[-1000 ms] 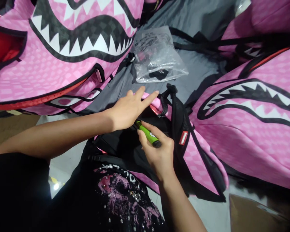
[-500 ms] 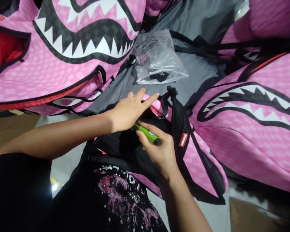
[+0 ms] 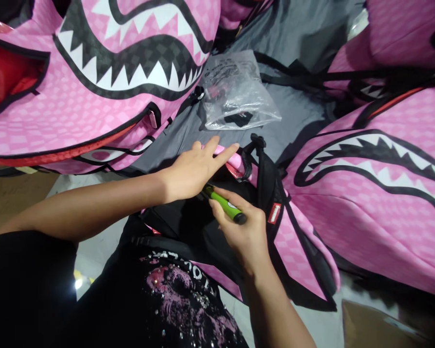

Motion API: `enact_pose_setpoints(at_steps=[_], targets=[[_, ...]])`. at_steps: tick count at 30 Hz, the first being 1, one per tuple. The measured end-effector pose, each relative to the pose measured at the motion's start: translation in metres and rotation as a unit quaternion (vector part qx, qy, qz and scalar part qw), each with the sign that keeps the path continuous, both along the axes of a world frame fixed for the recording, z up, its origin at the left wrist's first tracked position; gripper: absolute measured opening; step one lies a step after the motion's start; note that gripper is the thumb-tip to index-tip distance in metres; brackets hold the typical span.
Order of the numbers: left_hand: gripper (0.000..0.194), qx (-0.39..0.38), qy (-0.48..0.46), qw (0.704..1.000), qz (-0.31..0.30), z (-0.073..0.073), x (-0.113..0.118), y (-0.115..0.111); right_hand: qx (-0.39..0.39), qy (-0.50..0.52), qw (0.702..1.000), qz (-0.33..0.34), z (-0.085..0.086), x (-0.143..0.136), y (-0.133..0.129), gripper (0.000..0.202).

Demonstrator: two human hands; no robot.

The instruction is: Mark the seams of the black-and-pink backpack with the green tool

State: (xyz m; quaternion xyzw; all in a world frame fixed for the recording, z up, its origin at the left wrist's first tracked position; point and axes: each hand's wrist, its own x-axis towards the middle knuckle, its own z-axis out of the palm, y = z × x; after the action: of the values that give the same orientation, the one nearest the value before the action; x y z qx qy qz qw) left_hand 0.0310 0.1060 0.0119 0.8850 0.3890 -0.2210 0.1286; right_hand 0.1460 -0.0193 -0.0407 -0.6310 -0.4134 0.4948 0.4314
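Remote view: I have right hand (image 3: pixel 248 227) closed round green tool (image 3: pixel 225 205); left hand (image 3: pixel 188 171) open, fingers spread on black-and-pink backpack (image 3: pixel 299 256); plastic bag (image 3: pixel 239 92) far

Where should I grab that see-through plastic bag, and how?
Probably pinch its front right corner, coming from above and the right. That corner of the clear plastic bag sticks out thin and flat over the gray cloth, away from the dark thing showing inside, so your fingers should close on it easily.
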Motion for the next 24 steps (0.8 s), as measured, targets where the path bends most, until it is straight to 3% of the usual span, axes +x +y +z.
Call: enact_pose_setpoints(at_steps=[7, 9, 12, 14, 16, 18, 20, 22, 24], targets=[[0.093, 0.023, -0.011, 1.0, -0.013, -0.005, -0.003, 0.0, 0.006, -0.008, 1.0, 0.0, -0.005, -0.003, 0.004, 0.032], [0.093, 0.034, -0.016, 0.999, -0.018, -0.006, -0.005, -0.002, 0.01, -0.008, 1.0, 0.015, 0.002, 0.0, 0.003, 0.03], [0.094, 0.043, -0.02, 0.999, -0.024, -0.004, -0.006, -0.006, 0.03, -0.041, 0.998, 0.042, 0.025, 0.022, 0.002, 0.022], [0.099, 0.044, -0.018, 0.999, -0.02, -0.002, -0.006, -0.009, 0.082, -0.116, 0.99, -0.024, 0.04, 0.049, 0.008, 0.019], [0.103, 0.04, -0.013, 0.999, -0.014, 0.0, -0.003, -0.011, 0.14, -0.208, 0.96, -0.121, 0.04, 0.08, 0.029, 0.019], [0.104, 0.034, -0.004, 0.999, -0.008, 0.003, 0.0, -0.011, 0.156, -0.307, 0.929, -0.137, 0.022, 0.107, 0.066, 0.023], [0.105, 0.027, 0.011, 1.0, -0.001, 0.004, 0.002, -0.009, 0.095, -0.409, 0.907, -0.001, -0.01, 0.124, 0.114, 0.027], [0.107, 0.023, 0.021, 1.0, 0.002, 0.004, 0.004, -0.008, 0.014, -0.515, 0.841, 0.165, -0.047, 0.128, 0.162, 0.032], [0.11, 0.021, 0.019, 1.0, 0.0, -0.001, 0.004, -0.007, -0.003, -0.569, 0.779, 0.263, -0.078, 0.121, 0.203, 0.033]])
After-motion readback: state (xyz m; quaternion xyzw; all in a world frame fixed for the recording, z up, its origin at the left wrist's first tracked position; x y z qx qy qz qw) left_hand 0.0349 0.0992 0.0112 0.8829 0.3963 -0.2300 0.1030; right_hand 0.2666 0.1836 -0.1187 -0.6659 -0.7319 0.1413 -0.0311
